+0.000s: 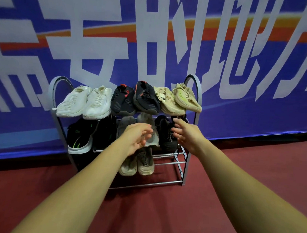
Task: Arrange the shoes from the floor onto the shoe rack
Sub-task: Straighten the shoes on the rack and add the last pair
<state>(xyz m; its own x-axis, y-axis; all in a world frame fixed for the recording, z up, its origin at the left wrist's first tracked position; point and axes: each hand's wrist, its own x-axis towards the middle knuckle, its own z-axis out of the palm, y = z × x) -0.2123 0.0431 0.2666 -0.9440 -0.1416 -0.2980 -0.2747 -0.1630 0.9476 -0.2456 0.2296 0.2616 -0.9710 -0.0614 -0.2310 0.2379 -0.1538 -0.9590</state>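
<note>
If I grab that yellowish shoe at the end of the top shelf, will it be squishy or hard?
Probably squishy: the tan shoe looks like soft knit, and its upper sags. It seems light for its size. It leans on the sloped top tier of the shoe rack, with its toe past the front edge, so a push might slide it off.

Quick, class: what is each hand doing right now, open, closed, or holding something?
Left hand: open, fingers loosely curled, holding nothing.
Right hand: open, fingers spread, holding nothing, in front of the black shoe.

white shoes point(85, 101) | beige shoes point(178, 98) | maroon floor point(159, 218)
</note>
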